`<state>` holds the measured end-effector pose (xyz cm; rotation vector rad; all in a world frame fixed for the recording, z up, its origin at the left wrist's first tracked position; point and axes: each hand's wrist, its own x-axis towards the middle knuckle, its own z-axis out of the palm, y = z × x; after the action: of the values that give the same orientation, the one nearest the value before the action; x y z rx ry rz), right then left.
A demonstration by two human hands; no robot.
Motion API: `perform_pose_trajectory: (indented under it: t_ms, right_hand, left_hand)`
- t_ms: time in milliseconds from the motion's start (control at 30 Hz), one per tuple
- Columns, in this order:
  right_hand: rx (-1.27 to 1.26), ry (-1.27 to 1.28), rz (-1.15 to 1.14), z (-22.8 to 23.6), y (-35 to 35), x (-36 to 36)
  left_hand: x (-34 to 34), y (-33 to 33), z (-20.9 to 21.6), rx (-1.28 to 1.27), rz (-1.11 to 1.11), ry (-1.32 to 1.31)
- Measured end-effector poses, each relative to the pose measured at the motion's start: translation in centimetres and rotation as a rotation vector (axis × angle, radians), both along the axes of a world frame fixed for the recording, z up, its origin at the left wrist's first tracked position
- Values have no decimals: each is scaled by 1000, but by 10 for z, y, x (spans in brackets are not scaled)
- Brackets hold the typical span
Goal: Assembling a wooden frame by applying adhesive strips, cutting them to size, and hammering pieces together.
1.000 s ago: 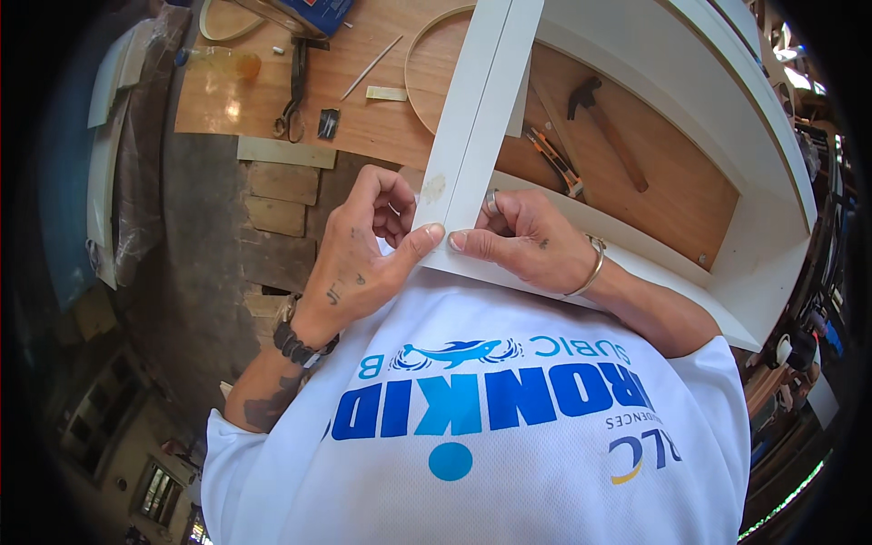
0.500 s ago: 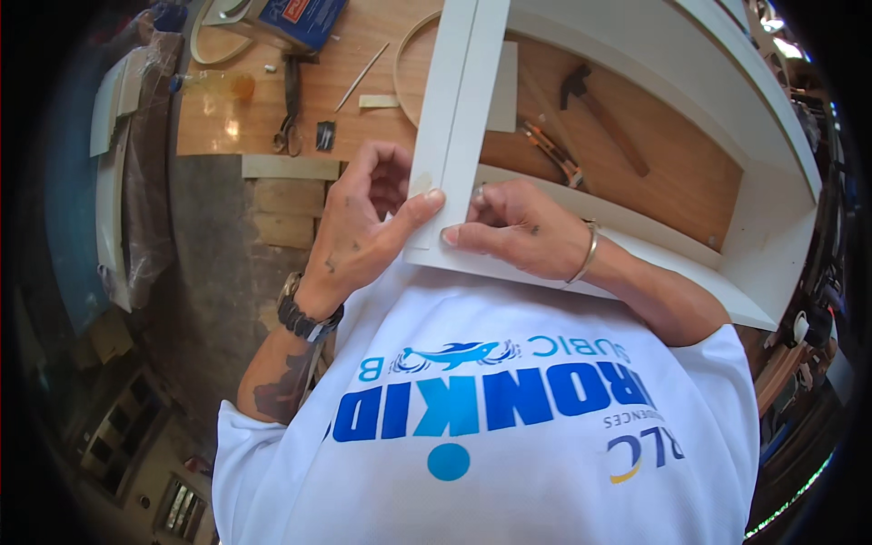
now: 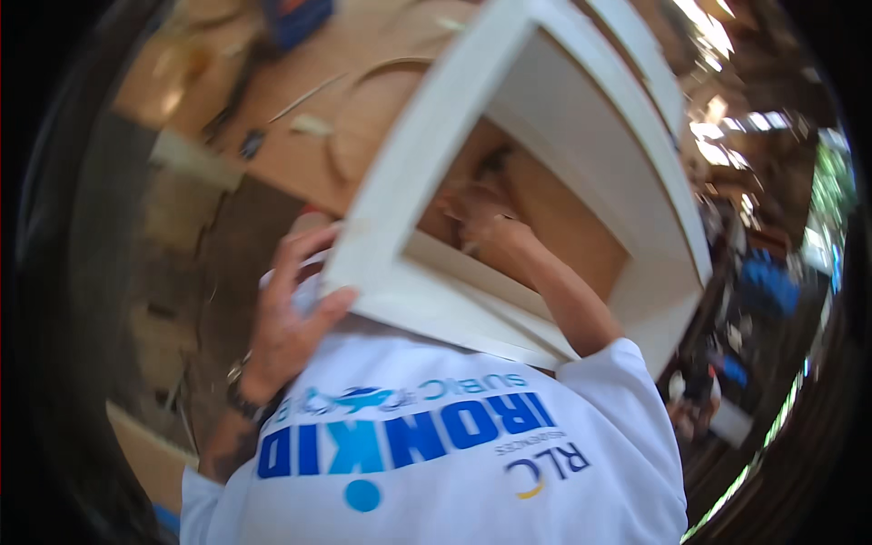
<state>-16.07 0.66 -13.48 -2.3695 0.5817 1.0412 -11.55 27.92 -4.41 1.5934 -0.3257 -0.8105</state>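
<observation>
A white box-like cabinet frame (image 3: 434, 127) lies tilted in front of me, its corner toward my body. My left hand (image 3: 295, 309) grips that corner, thumb on the face and fingers along the outer side. My right hand (image 3: 490, 222) reaches through the opening, low over the brown board (image 3: 572, 213) inside. Motion blurs its fingers, and whatever they touch cannot be made out. Just beyond it is the dark, blurred head of a hammer (image 3: 493, 162).
The plywood table (image 3: 282, 150) extends to the far left, bearing a thin white stick (image 3: 309, 97), a small black piece (image 3: 252, 143) and a blue container (image 3: 298, 20). Wooden pieces (image 3: 186, 163) lie below its edge. Blurred clutter fills the right side.
My right hand has left the frame's near corner and reached inside the opening. My left hand has shifted to the outer corner. The view has turned, and the frame appears more slanted.
</observation>
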Motion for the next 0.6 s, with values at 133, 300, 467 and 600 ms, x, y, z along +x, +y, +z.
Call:
perform_pose_trajectory:
  t_ms: [133,300,467,600]
  right_hand:
    - [116,-59,134,-56,61,15]
    - [76,-95,224,-63,5,5]
    - [-75,-104,162,-52,-60,-29]
    - [-205,-112,62,-28,-95,-68]
  left_hand:
    - [-6,4,-8,-90,-13,-53]
    - [-21,-16,8,-101,88,-33]
    - [-13,-14,3,-139,70,-15]
    - [-4,-18,-5,-177,18,1]
